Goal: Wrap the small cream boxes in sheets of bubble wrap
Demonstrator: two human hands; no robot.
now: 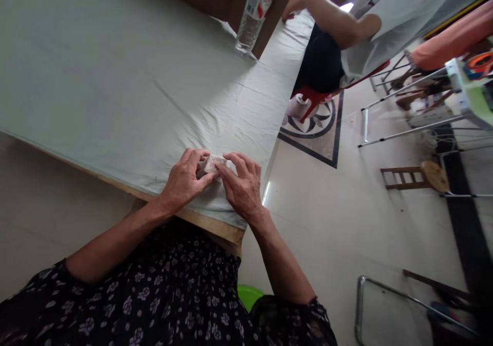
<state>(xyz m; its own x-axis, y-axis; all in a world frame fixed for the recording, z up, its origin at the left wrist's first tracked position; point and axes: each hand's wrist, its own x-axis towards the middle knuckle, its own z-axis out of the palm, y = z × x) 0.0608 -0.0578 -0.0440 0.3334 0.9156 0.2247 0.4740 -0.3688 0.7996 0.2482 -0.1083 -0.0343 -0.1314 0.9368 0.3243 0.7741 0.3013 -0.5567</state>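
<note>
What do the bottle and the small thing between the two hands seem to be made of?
Bottle: probably clear, glossy plastic; it is see-through with ridged walls. Small pale thing: possibly paper or plastic film; faint reddish marks suggest printing, but details are unclear.

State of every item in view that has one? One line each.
small packet: between both hands; open or sealed, can't tell
left hand: thumb and fingers curled around the packet
right hand: fingers bent, at the packet
plastic bottle: upright; top cut off by the frame
table cloth: spread, wrinkled near the hands
red seat: occupied
</note>
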